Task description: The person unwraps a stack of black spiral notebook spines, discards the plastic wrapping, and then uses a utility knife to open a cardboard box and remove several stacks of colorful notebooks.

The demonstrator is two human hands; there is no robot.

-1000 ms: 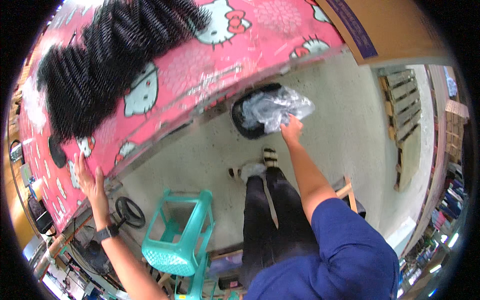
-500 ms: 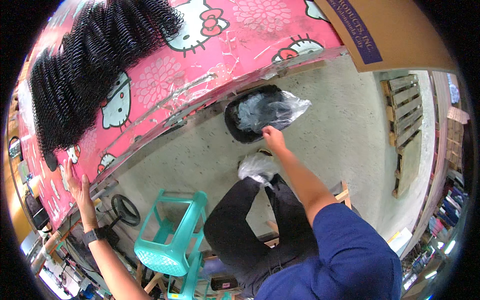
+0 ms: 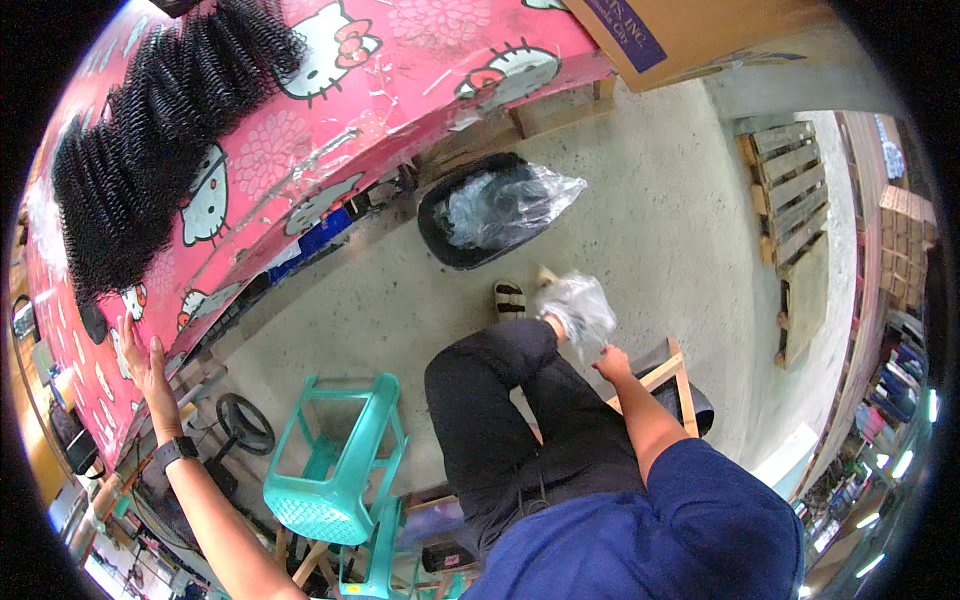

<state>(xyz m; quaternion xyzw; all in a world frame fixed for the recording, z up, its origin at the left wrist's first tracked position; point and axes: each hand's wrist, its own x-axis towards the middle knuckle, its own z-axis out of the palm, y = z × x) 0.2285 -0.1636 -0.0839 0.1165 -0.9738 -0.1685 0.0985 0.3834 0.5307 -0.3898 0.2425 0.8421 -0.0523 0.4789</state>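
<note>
My left hand (image 3: 147,368) rests against the edge of the pink-covered table (image 3: 255,215), fingers stretched out and nothing in them. Just beyond its fingertips lies a black mass of tightly coiled strands (image 3: 150,160); their kind I cannot tell. My right hand (image 3: 611,363) is closed at the lower end of a clear plastic bag (image 3: 582,308). That bag covers one of my feet, which is lifted with the leg crossed. My other foot, in a strapped sandal (image 3: 509,299), stands on the floor. Ahead of it sits a black bin (image 3: 437,228) lined with clear plastic (image 3: 510,205).
Two turquoise plastic stools (image 3: 330,500) stand at my left, beside a black handwheel (image 3: 245,423). A cardboard box (image 3: 720,25) juts in at the upper right. Wooden pallets (image 3: 790,190) lean at the right wall. Close to my right arm is a wooden frame (image 3: 683,385).
My right hand has moved from beside the bin back toward me, to the bag on my foot. That foot has lifted and shifted right. My left hand stays at the table edge.
</note>
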